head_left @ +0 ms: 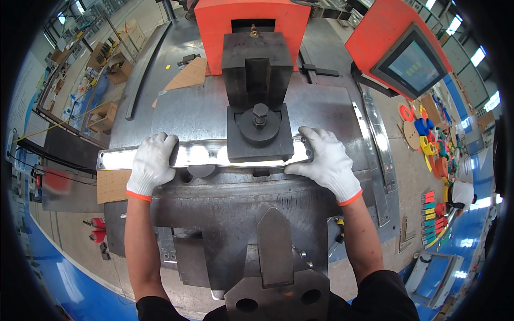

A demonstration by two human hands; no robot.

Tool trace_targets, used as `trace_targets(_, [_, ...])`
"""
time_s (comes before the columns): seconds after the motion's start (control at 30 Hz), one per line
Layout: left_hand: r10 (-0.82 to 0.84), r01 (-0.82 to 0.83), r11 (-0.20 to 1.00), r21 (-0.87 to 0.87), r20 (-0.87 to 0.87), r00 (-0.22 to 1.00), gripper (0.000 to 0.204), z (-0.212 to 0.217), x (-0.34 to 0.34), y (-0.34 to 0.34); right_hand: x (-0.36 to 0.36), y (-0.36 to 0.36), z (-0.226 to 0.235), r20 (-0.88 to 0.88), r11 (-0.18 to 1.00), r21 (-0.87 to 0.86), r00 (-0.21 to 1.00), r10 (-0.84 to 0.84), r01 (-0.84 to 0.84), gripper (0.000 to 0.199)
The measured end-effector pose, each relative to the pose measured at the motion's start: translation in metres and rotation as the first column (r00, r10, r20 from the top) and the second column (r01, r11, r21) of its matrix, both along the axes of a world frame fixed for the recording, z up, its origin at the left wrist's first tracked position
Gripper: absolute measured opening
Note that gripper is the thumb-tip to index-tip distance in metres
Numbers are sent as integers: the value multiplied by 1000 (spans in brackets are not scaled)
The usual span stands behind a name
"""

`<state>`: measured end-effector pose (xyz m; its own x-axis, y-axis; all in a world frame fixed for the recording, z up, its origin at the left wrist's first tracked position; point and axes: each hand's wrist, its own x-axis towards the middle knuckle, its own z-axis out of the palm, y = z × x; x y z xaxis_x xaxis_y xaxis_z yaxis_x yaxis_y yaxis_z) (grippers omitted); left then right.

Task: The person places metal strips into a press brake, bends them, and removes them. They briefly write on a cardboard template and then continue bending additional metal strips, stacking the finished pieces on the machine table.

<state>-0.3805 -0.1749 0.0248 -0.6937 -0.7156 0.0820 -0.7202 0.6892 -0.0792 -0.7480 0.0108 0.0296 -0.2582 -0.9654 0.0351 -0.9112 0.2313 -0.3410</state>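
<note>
A long, shiny flat metal bar (201, 153) lies crosswise on the steel machine bed, with its middle-right part passing below a dark press block (279, 152) topped by a round disc and a hex bolt (260, 114). My left hand (152, 163), in a white knit glove with an orange cuff, is closed over the bar left of the block. At the bar's right end, close beside the block, my right hand (327, 160) grips it between thumb and fingers, in a matching glove. A hole shows near each end of the bar. The block hides part of it.
Behind the block stands a red machine body (214, 32); a control screen (411, 63) is at the upper right. A pointed steel piece (275, 246) juts toward me. Cardboard (113, 185) lies at left, metal strips (377, 139) at right. Farther right, another person (460, 195) is partly visible.
</note>
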Motion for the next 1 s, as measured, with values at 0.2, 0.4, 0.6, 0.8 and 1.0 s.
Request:
trace_targets(0.2, [48, -50, 997, 67, 23, 999, 55, -2, 1, -1, 11, -1, 0, -149, 999, -40, 989, 6, -12, 99])
trace_targets(0.4, [8, -8, 1000, 10, 17, 1000, 45, 0, 0, 0, 9, 0, -5, -150, 998, -62, 989, 7, -17, 99])
trace_targets(0.6, [41, -42, 997, 59, 18, 999, 53, -1, 0, -1, 11, -1, -4, -141, 999, -33, 990, -8, 4, 100])
trace_targets(0.8, [34, -34, 998, 58, -1, 999, 52, -3, 2, -1, 10, -1, -4, -119, 1000, -22, 993, -15, 12, 100])
trace_targets(1.0, [33, -33, 998, 63, 3, 999, 52, -1, 0, -1, 10, 0, -5, -127, 999, -43, 992, -7, 1, 100])
